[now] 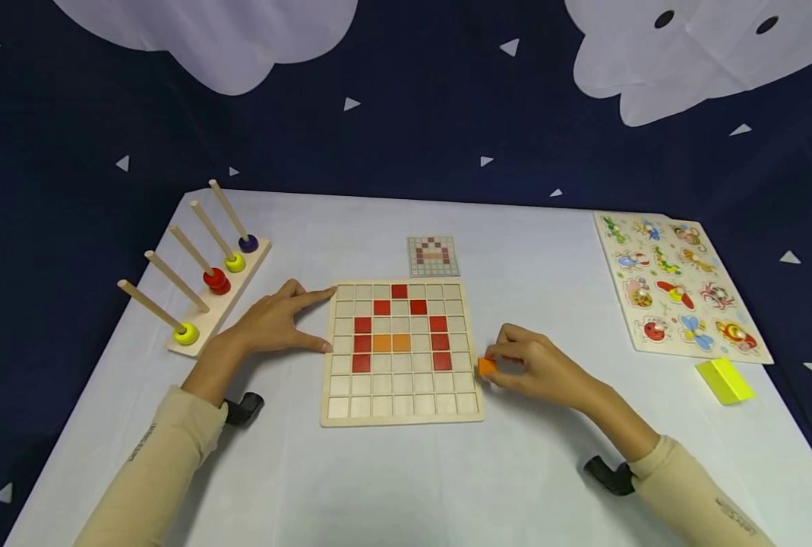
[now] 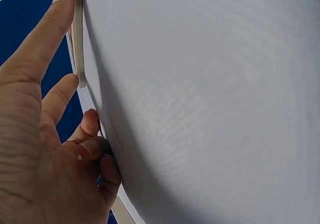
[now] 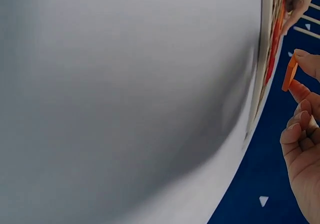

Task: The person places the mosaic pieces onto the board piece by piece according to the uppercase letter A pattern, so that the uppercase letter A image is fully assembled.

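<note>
A wooden grid board (image 1: 406,422) lies in the middle of the table, with several red tiles (image 1: 442,361) set in an arch and two orange tiles (image 1: 381,343) side by side within it. My left hand (image 1: 272,320) touches the board's left edge with thumb and index finger spread; in the left wrist view the other fingers (image 2: 92,149) curl loosely. Just off the board's right edge, my right hand (image 1: 538,366) pinches an orange tile (image 1: 488,367) between thumb and fingertip. The right wrist view shows this tile (image 3: 290,73) held on edge above the table.
Behind the board lies a small pattern card (image 1: 434,256). A wooden peg stand (image 1: 224,300) with coloured rings stands at the left, close to my left forearm. At the right are an insect puzzle board (image 1: 682,285) and a yellow block (image 1: 725,381).
</note>
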Action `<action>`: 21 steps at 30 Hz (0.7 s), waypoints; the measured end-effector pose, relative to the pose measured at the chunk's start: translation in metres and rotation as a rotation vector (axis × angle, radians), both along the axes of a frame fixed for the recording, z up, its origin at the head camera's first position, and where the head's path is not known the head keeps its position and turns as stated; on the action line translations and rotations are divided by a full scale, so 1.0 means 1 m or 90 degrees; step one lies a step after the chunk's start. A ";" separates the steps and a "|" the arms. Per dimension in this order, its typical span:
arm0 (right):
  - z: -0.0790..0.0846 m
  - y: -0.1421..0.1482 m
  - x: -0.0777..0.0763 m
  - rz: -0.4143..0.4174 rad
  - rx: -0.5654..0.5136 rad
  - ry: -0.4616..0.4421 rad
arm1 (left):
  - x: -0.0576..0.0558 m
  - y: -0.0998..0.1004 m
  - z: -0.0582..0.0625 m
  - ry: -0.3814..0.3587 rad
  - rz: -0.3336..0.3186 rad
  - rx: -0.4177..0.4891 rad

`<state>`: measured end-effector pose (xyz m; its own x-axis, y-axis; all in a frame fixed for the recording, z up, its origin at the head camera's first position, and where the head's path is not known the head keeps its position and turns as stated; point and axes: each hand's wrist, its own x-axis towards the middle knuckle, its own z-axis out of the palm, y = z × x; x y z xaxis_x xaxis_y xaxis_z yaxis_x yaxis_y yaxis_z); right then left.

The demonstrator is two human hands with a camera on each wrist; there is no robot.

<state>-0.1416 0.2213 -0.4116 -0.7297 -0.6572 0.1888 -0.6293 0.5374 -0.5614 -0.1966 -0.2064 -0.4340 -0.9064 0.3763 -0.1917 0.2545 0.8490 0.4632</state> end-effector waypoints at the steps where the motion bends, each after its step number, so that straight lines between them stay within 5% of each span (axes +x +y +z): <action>1: 0.000 -0.004 -0.001 0.006 -0.003 -0.002 | 0.000 0.000 0.000 0.000 0.000 0.000; 21: 0.008 -0.064 -0.032 0.037 0.061 -0.029 | 0.000 -0.001 -0.003 0.003 0.002 0.004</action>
<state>-0.1732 0.1574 -0.4034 -0.6967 -0.7116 0.0907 -0.6354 0.5536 -0.5383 -0.1969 -0.2078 -0.4371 -0.9087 0.3744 -0.1845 0.2540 0.8468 0.4674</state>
